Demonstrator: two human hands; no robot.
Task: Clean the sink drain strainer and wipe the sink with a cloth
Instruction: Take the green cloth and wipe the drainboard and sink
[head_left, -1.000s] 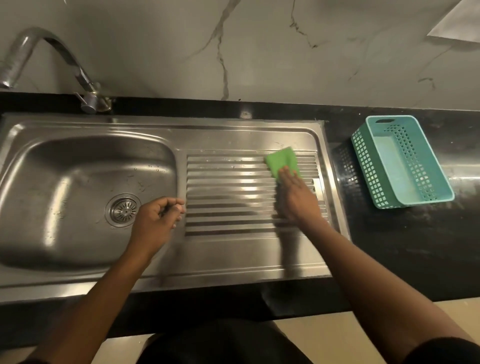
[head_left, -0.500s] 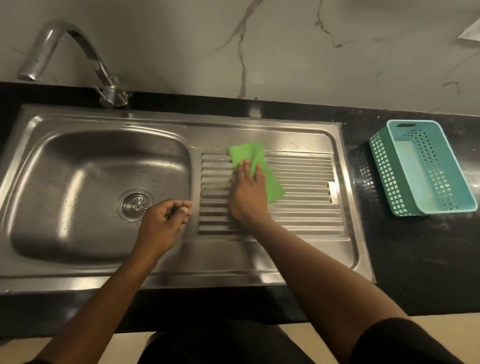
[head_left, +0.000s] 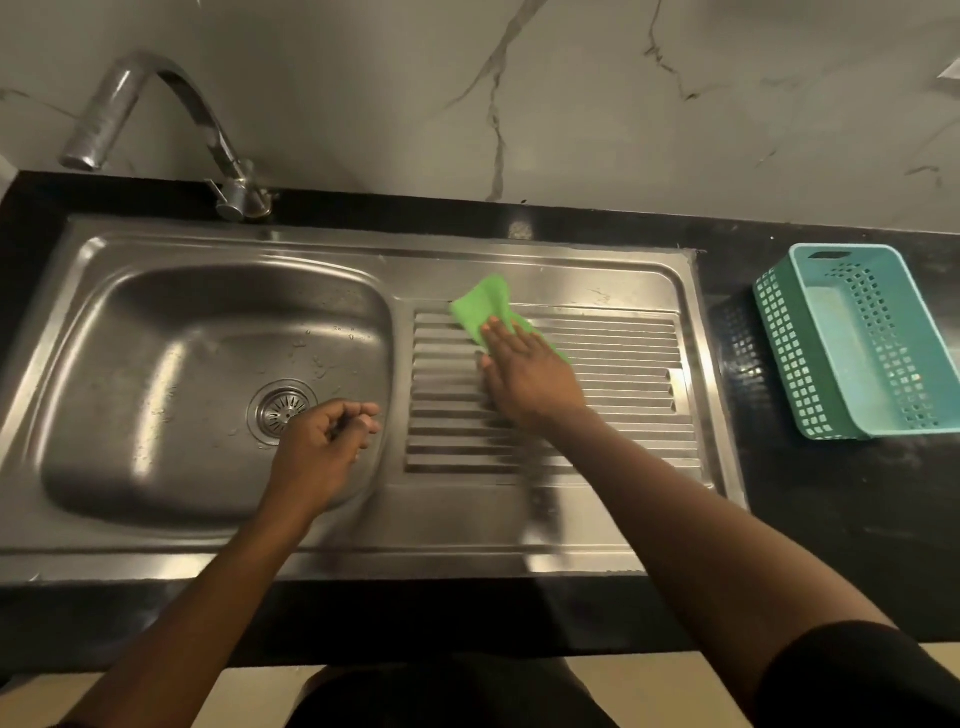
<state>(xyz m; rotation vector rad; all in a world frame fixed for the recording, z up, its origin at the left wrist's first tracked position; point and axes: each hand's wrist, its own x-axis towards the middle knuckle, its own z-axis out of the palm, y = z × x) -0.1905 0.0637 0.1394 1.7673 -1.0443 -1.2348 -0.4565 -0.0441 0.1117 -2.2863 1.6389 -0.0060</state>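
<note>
— Marble wall (head_left: 623, 104) at the back, black desk (head_left: 831, 493) under it. Where's the cloth?

— The green cloth (head_left: 480, 304) lies on the ribbed drainboard (head_left: 613, 364), near its far left corner. My right hand (head_left: 524, 379) presses it down with straight, flat fingers, none of them curled round it. I'd call this the wiping step.

— And the strainer?

— The strainer (head_left: 280, 408) sits in the drain at the bottom of the basin (head_left: 156, 338). My left hand (head_left: 317, 447) hovers just beside it, by the basin's right wall, fingers curled in against the thumb. I can see nothing in it. Water drops dot the basin floor.

— Next move?

— I judge the cloth should run along the ribs, pressed into the grooves, then cross the rim into the basin. The faucet (head_left: 156, 93) at back left and the teal basket (head_left: 795, 353) on the desk to the right both stand well apart from that path.
</note>
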